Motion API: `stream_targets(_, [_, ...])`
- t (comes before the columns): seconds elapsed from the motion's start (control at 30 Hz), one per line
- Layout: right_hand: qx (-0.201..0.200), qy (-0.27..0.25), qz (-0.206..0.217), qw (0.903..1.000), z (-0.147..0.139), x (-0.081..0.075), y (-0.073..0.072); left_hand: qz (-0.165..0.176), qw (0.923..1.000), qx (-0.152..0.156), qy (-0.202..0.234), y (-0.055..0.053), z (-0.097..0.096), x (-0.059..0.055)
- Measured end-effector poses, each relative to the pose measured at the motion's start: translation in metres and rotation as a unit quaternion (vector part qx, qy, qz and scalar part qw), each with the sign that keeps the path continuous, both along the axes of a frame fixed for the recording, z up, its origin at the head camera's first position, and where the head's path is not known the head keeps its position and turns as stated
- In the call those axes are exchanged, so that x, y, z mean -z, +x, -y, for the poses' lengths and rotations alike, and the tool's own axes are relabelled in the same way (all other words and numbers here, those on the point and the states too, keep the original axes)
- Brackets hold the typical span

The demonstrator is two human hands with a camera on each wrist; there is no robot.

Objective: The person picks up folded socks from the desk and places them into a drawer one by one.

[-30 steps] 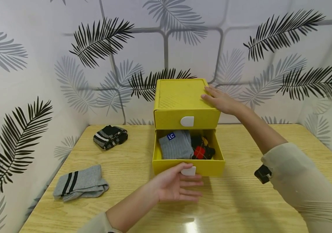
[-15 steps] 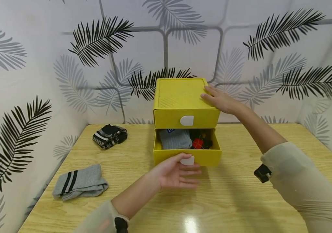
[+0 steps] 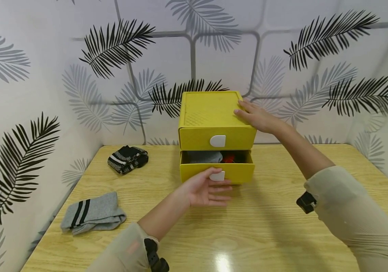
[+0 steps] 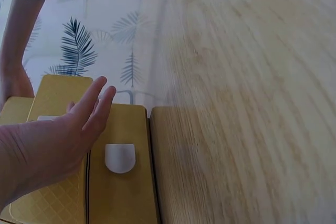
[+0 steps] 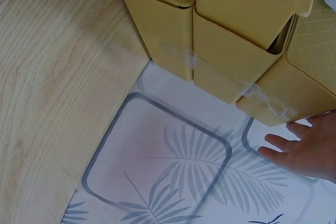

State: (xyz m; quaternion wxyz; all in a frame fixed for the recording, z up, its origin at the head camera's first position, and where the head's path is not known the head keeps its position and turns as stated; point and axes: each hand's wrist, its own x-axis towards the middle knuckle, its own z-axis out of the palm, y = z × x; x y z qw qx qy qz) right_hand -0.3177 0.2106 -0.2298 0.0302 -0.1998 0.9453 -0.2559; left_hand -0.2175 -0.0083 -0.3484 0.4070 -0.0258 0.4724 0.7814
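Observation:
A yellow drawer unit (image 3: 211,107) stands at the back of the table, its middle drawer (image 3: 239,173) partly pulled out. Inside lie a grey sock (image 3: 202,156) and a dark sock with red (image 3: 228,158), mostly shaded by the drawer above. My left hand (image 3: 202,189) presses the drawer front, thumb near its rim beside the white handle (image 3: 218,176), other fingers extended. Across the right edge of the unit's top rests my right hand (image 3: 258,117), fingers straight; the right wrist view shows its fingertips beside the unit's side wall (image 5: 220,56).
To the left on the table (image 3: 269,234) lie a folded grey sock with black stripes (image 3: 93,212) and, behind it, a bundled black-and-white sock (image 3: 127,159). A leaf-patterned wall covering (image 3: 166,56) stands behind the unit. A lower drawer (image 4: 123,198) is closed.
My left hand has moved away from me, and the middle drawer has slid inward with it, so less of the socks shows. My right hand has stayed on the unit's top.

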Motion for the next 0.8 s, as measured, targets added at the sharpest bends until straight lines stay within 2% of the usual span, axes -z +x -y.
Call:
stream_targets(0.53, [-0.002, -0.004, -0.001, 1.0, 0.0, 0.0, 0.0, -0.003, 1.0, 0.003, -0.003, -0.026, -0.005, -0.003])
stream_targets(0.8, [0.004, 0.0, 0.001, 1.0, 0.001, 0.0, 0.001, 0.012, 0.9998, -0.014, -0.001, -0.035, -0.006, -0.004])
